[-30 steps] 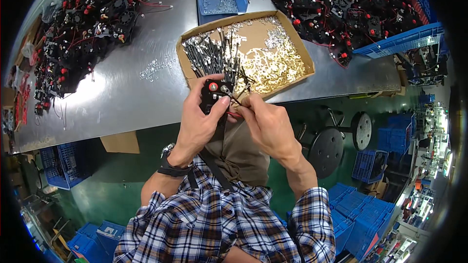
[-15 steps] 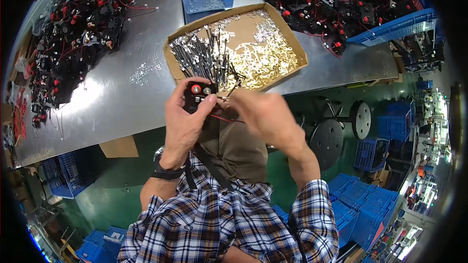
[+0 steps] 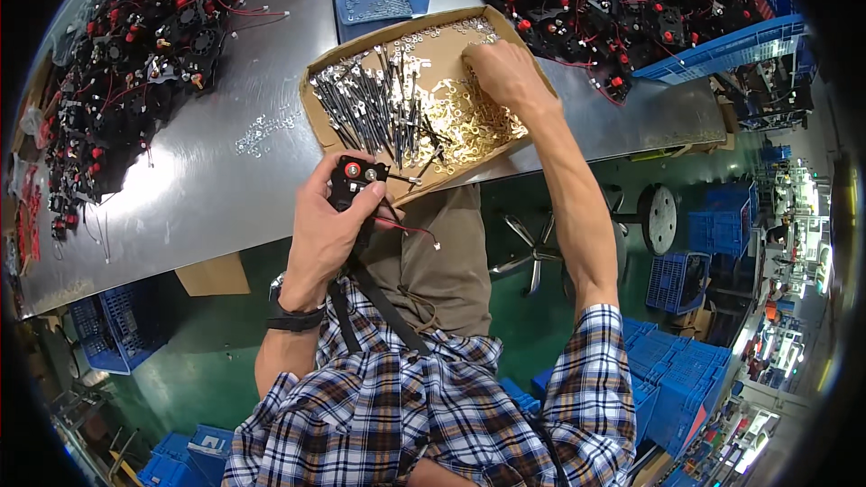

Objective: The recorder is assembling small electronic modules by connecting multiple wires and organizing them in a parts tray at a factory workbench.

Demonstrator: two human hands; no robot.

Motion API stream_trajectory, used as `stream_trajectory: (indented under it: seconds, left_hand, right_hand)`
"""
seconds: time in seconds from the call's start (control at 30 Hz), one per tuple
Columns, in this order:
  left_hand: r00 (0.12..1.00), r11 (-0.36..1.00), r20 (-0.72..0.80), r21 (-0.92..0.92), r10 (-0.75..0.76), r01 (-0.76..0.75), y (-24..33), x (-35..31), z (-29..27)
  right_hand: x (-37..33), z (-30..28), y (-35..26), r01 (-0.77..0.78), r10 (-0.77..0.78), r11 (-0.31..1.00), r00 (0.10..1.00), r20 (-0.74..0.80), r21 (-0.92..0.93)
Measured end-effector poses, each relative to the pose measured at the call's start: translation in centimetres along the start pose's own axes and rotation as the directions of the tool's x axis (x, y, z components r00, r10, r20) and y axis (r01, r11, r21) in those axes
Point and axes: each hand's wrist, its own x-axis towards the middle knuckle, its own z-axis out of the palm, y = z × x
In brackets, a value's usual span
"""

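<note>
My left hand (image 3: 330, 216) grips a black terminal module (image 3: 354, 182) at the table's front edge. A red-ringed post and a bare silver one stand on its face. A short black cable with a metal lug (image 3: 408, 180) sticks out to its right, and a thin red wire with a white plug (image 3: 437, 245) hangs below. My right hand (image 3: 507, 74) reaches into the far right of a shallow cardboard tray (image 3: 316, 131), fingers curled down at small silver washers (image 3: 483, 29); what its fingertips hold is hidden. Brass ring lugs (image 3: 456, 131) and black cables with lugs (image 3: 365, 108) fill the tray's near part.
Behind the tray stands a blue bin (image 3: 424, 2) of small metal parts. Loose washers (image 3: 264, 133) lie on the metal table (image 3: 225, 207). Black modules with red posts pile up at left (image 3: 117, 81) and far right (image 3: 622, 0). Stools (image 3: 657, 218) and blue crates (image 3: 672, 374) stand at right.
My right hand has left the module and moved up and away to the tray's far right. My left hand keeps its hold on the module, whose plug now dangles in view.
</note>
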Motion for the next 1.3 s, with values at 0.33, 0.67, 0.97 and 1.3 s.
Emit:
stream_trajectory:
  seconds: [0.33, 0.67, 0.97, 1.3]
  left_hand:
    - [1.000, 1.000, -0.007, 0.003, -0.031, 0.031, 0.3, 0.2, 0.1]
    - [0.995, 0.985, -0.027, 0.147, 0.093, -0.088, 0.3, 0.5, -0.1]
    - [0.993, 0.978, -0.040, 0.183, 0.107, -0.098, -0.1, 0.5, 0.1]
    - [0.990, 0.976, -0.044, 0.177, 0.133, -0.124, 0.2, 0.8, 0.5]
  right_hand:
    - [1.4, -1.3, -0.4, 0.136, -0.135, 0.991, 0.988, 0.075, -0.002]
    - [-6.5, -5.4, -13.0, 0.030, -0.152, 0.584, 0.986, 0.073, 0.811]
    - [-7.7, -5.2, -15.0, -0.167, -0.031, 0.564, 0.974, 0.223, 0.809]
    - [-7.4, -5.1, -14.9, -0.369, 0.066, 0.433, 0.923, 0.379, 0.822]
